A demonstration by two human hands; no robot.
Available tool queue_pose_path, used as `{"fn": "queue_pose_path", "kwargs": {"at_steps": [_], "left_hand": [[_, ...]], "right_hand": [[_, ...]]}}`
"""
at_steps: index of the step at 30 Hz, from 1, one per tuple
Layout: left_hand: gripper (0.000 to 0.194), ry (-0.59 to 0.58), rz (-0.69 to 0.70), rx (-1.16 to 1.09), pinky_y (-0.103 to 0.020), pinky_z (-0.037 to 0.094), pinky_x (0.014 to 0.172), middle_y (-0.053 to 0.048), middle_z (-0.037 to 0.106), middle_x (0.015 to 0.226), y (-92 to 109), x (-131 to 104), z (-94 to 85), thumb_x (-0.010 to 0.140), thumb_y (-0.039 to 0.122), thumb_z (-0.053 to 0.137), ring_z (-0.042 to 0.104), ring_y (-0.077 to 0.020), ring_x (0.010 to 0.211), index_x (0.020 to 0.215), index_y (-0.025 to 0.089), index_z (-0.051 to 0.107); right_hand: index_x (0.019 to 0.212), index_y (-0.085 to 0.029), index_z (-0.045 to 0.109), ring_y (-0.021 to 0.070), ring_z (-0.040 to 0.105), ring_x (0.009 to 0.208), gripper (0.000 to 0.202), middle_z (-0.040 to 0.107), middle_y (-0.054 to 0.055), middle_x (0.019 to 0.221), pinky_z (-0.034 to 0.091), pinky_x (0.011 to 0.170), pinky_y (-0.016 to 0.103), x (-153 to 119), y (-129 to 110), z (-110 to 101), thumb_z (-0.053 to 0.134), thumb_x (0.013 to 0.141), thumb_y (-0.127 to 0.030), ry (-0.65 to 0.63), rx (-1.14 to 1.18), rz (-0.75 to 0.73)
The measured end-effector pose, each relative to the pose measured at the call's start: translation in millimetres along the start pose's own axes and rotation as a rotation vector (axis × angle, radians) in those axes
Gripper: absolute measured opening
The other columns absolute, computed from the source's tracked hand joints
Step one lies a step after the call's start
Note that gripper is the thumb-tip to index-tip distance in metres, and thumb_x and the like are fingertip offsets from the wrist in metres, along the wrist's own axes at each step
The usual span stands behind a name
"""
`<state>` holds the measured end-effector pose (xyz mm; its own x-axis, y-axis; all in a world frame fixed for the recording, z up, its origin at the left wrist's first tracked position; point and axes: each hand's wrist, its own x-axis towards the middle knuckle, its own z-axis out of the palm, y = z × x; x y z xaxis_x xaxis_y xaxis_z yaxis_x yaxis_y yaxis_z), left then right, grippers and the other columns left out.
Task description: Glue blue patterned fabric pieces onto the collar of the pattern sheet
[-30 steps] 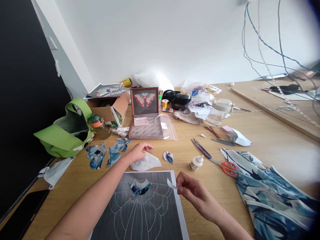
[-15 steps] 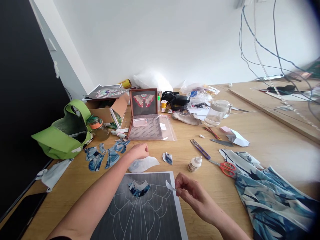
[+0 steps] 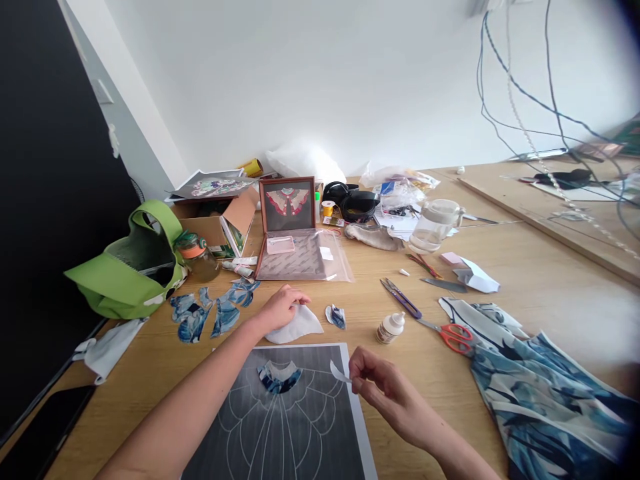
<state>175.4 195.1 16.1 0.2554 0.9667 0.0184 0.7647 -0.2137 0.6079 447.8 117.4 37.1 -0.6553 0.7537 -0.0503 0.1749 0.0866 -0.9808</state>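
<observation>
My left hand (image 3: 284, 308) is at a white fabric piece (image 3: 299, 325) just beyond the dark patterned sheet (image 3: 280, 433), its fingers bent over the piece's back edge. Between the thumb and fingers of my right hand (image 3: 375, 380) is a small curved white piece (image 3: 339, 372), held over the sheet's right edge. A blue and white collar-shaped piece (image 3: 279, 380) lies on the sheet near its top. To the right of the white fabric sits a small blue and white piece (image 3: 336, 316). A white glue bottle (image 3: 391, 328) stands beyond my right hand.
Blue fabric cutouts (image 3: 225, 316) lie at left, near a green bag (image 3: 125, 267) and glass jar (image 3: 197, 257). Purple snips (image 3: 401, 298), orange-handled scissors (image 3: 454, 337) and blue patterned cloth (image 3: 545, 393) are at right. A framed collar picture (image 3: 287, 205) and a glass pitcher (image 3: 434, 225) stand behind.
The white fabric under my left hand has shifted slightly right and now shows a plain white face. My left fingers have opened out somewhat. My right hand is almost unmoved.
</observation>
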Motion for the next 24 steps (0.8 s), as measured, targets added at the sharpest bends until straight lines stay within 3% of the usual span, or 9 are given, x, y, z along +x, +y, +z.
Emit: {"fn": "queue_pose_path", "kwargs": {"at_steps": [5, 12, 18, 24], "left_hand": [[0.054, 0.072, 0.096, 0.125, -0.04, 0.037, 0.107, -0.006, 0.063, 0.118, 0.2, -11.3, 3.5, 0.068, -0.008, 0.042, 0.049, -0.0213, 0.116, 0.105, 0.02, 0.069], [0.043, 0.032, 0.161, 0.205, -0.035, 0.044, 0.101, -0.006, 0.066, 0.107, 7.3, -39.2, 5.1, 0.074, -0.005, 0.043, 0.055, -0.0207, 0.11, 0.097, 0.019, 0.071], [0.048, 0.107, 0.106, 0.188, -0.035, 0.041, 0.106, -0.009, 0.061, 0.127, -3.5, -57.6, -3.0, 0.074, -0.006, 0.041, 0.052, -0.0193, 0.12, 0.106, 0.017, 0.069], [0.047, 0.106, 0.095, 0.126, -0.034, 0.047, 0.099, -0.006, 0.071, 0.108, -19.3, -63.6, -11.8, 0.067, -0.008, 0.045, 0.061, -0.0205, 0.108, 0.093, 0.019, 0.073]], "right_hand": [[0.08, -0.019, 0.049, 0.0154, 0.044, 0.072, 0.021, 0.049, 0.001, 0.076, 0.036, 0.064, 0.027, -0.4, 2.5, 0.2, 0.049, 0.092, -0.036, -0.007, -0.003, 0.004], [0.079, -0.019, 0.049, 0.015, 0.042, 0.071, 0.023, 0.047, 0.0, 0.075, 0.036, 0.063, 0.028, -1.0, 4.2, 0.0, 0.049, 0.093, -0.038, -0.009, 0.014, 0.02], [0.079, -0.019, 0.048, 0.0155, 0.041, 0.07, 0.03, 0.046, 0.0, 0.074, 0.036, 0.064, 0.028, 3.9, 7.8, -1.2, 0.052, 0.09, -0.047, 0.001, 0.069, 0.035], [0.08, -0.019, 0.049, 0.0157, 0.044, 0.07, 0.033, 0.048, 0.0, 0.072, 0.037, 0.064, 0.029, 12.7, 5.1, 0.9, 0.051, 0.09, -0.051, -0.003, 0.077, 0.074]]}}
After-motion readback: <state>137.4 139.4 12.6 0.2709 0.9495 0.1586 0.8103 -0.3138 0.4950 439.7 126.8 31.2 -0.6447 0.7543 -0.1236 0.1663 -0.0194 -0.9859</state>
